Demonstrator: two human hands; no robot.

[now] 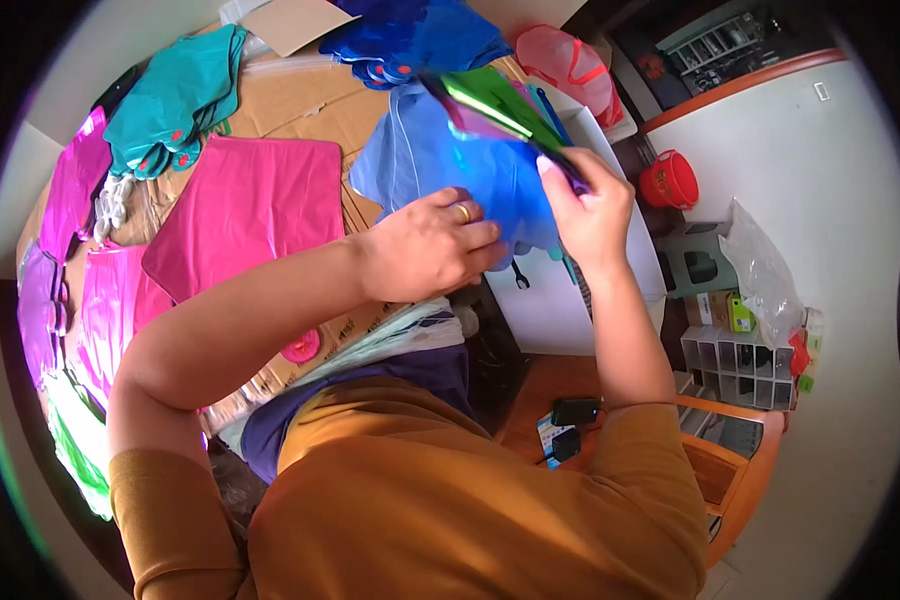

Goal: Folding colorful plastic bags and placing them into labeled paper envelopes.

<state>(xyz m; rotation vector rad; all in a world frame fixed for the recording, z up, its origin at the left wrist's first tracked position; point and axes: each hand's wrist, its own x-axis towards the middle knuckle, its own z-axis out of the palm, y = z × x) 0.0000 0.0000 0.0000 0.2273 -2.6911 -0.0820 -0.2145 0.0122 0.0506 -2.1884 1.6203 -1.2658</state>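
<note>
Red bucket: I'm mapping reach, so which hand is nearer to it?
Right. In the picture, the right hand is just left of the red bucket, holding glossy coloured sheets; the left hand is farther left, at the blue sheeting.

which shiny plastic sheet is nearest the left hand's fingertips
The bright blue plastic sheet, by the fingers of the left hand; the magenta plastic sheet lies nearer its wrist, the dark blue plastic stack farther off.
</note>
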